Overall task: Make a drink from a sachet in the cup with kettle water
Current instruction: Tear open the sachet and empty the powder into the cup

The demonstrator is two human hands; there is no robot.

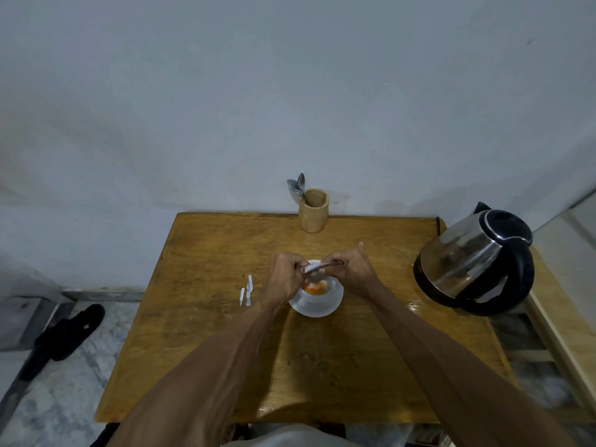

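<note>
A white cup stands on a white saucer in the middle of the wooden table. Orange powder lies inside the cup. Just above the cup's far rim, my left hand and my right hand pinch the two ends of a small white sachet between them. The steel and black kettle sits at the table's right edge, lid shut.
Two torn white paper strips lie left of the saucer. A wooden holder with spoons stands at the table's back edge by the wall. A black sandal lies on the floor at left.
</note>
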